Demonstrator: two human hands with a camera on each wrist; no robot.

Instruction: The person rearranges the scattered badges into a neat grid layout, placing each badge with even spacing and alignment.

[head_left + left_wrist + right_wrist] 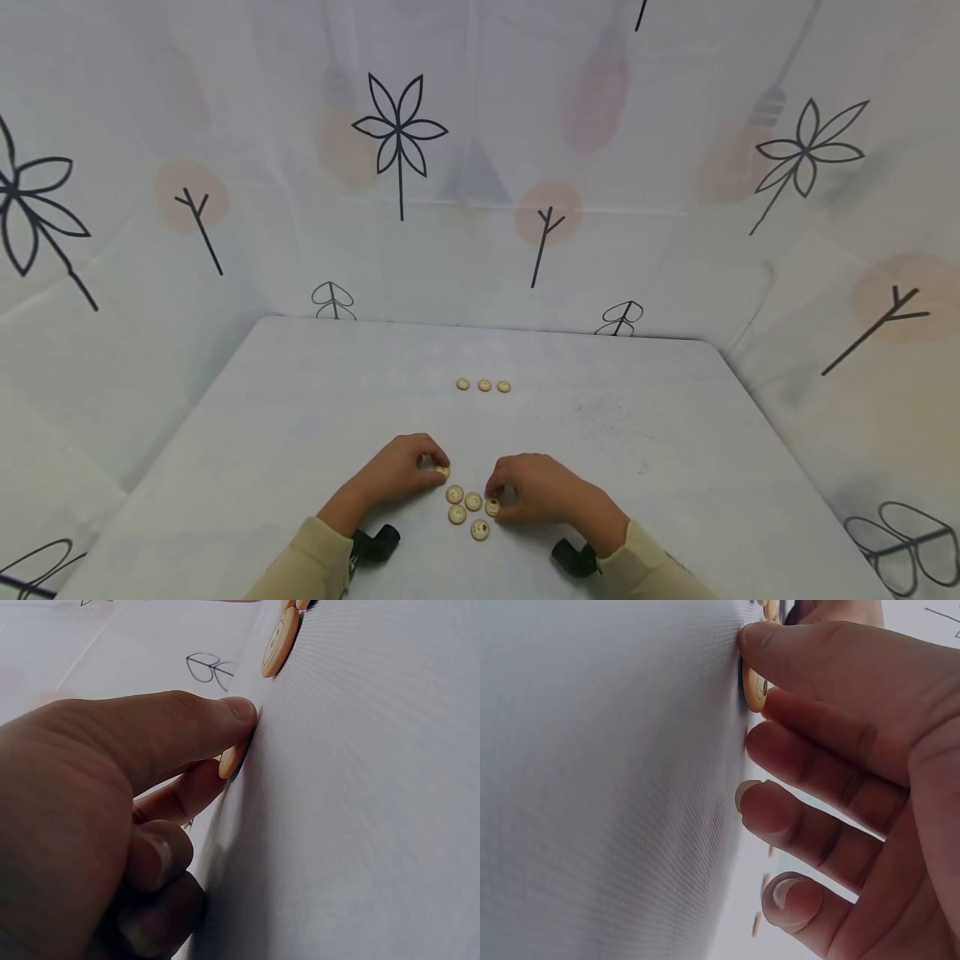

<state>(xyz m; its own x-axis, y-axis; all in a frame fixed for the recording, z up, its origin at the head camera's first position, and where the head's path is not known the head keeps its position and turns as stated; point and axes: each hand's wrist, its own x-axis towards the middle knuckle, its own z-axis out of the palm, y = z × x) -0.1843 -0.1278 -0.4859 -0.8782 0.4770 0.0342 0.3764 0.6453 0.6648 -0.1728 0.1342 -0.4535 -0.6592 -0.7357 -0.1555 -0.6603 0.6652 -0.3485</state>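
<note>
Thumb and forefinger of my left hand [397,473] pinch a small round wooden disc [442,472] at its edges; the left wrist view shows the same disc [232,760] flat against the tabletop. My right hand [546,492] holds another wooden disc [755,686] between thumb and forefinger, its other fingers spread apart. That disc bears dark printed marks, too small to read. Between the hands lie several more loose discs, among them one [472,501] in the middle and one [480,529] nearest me.
Farther back on the white table [337,383], three discs [484,386] lie in a row. A patterned white cloth [465,250] hangs behind the table and at both sides. Each wrist wears a black camera [377,545].
</note>
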